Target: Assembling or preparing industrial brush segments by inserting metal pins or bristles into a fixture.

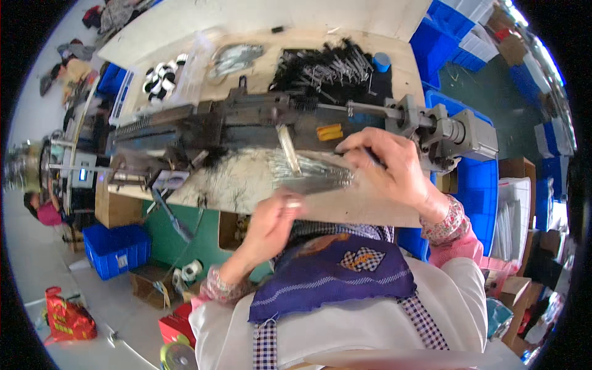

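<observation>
1. Far left: shiny red bag [68,316] on the pale floor; right of it, further back, a blue plastic crate [117,250].
2. Clear plastic bin [118,111] at the rear left of the pale wooden tabletop [385,211]; black-and-white round pieces [161,80] heaped inside.
3. Long dark metal machine [234,117] runs across the tabletop; a clear plastic bag [237,60] lies behind it.
4. Left hand [266,227], palm inward, is at the near edge of the rods. Fingers curled, tips close together, motion-blurred; cannot tell whether they hold anything.
5. Flat pale metallic strip [288,150] slants from the machine down over the rods.
6. Bundle of thin silver metal rods [317,177] lies on the tabletop, between the two hands.
7. Two small yellow blocks [330,132] rest on the machine; behind, a black bristly heap [336,68] with silver stems.
8. Right hand [394,163] is above the rods' right end. Fingers bent, narrow gap; a slim dark piece [374,158] shows beneath them, grip unclear.
9. Grey metal motor [476,137] at the machine's right end.
</observation>
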Motion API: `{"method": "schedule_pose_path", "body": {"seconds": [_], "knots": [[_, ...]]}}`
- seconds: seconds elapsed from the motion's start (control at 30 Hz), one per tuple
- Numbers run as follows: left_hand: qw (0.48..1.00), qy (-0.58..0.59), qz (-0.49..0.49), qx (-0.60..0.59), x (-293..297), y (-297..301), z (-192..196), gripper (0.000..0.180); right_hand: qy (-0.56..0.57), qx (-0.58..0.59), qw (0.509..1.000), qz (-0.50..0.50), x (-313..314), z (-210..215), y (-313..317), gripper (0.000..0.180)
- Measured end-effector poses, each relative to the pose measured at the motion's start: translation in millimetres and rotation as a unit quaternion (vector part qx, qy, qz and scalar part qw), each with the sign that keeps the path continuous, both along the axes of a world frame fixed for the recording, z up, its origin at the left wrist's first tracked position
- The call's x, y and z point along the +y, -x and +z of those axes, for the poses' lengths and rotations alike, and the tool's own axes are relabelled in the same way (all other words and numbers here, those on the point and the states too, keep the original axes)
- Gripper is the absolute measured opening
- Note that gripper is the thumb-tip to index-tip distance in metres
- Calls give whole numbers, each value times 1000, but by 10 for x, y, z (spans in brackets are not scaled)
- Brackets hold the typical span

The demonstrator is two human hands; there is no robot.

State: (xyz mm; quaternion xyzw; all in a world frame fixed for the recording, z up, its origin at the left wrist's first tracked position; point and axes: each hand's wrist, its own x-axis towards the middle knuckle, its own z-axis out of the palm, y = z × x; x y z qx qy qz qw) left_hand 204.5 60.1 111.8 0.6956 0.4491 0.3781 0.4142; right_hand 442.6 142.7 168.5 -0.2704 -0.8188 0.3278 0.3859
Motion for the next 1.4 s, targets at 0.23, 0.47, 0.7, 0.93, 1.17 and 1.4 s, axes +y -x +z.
{"method": "schedule_pose_path", "body": {"seconds": [0.23, 0.47, 0.7, 0.93, 1.17, 1.4], "knots": [[936, 225, 63, -265, 381, -209, -454, 19, -188, -185, 959, -106, 588, -271, -66, 17], [810, 301, 30, -502, 486, -417, 383, 22, -240, -307, 915, -106, 729, -310, 171, 12], [666, 225, 37, -711, 418, 679, 123, 22, -186, -267, 944, -51, 563, -305, 177, 15], [993, 18, -42, 107, 649, 35, -40, 32, 34, -390, 885, -251, 1679, -31, -111, 14], [986, 54, -70, 142, 1575, -532, -16, 32, -91, -235, 966, -53, 1100, -105, -299, 28], [840, -344, 36, 418, 1582, -243, 278, 7, -181, -208, 961, 0, 1130, -344, 161, 17]]}}
